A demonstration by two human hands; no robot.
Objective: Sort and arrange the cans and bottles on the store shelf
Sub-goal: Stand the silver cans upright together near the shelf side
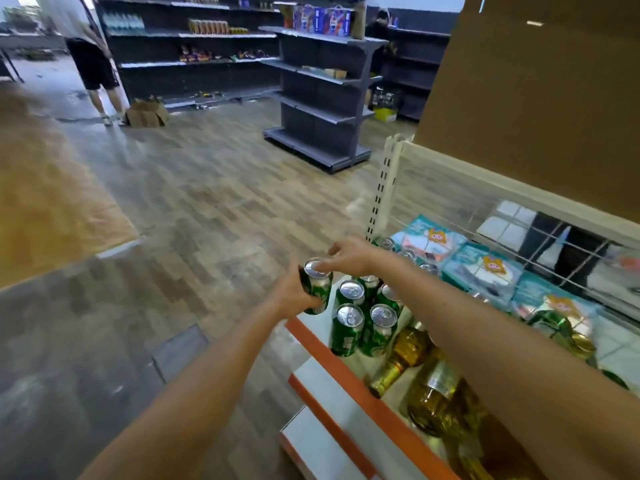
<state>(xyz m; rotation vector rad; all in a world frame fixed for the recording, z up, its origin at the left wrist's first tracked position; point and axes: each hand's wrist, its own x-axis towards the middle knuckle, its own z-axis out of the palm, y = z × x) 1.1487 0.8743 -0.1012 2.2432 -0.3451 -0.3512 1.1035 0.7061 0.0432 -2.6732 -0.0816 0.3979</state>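
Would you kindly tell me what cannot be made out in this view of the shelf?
Head view:
Standing cans: labels blurred, unreadable.
Bottles: partly hidden under the right forearm; count unclear.
Held can: its side covered by the left hand, its top partly by the right hand.
Upper right: blocked by the cardboard.

The cans (348,329) are green with silver tops. The bottles (412,348) are amber with gold foil necks. The shelf (313,344) is white with an orange edge. The packets (483,270) are teal with an orange cartoon figure. The floor (207,209) shows grey-brown wood planks.
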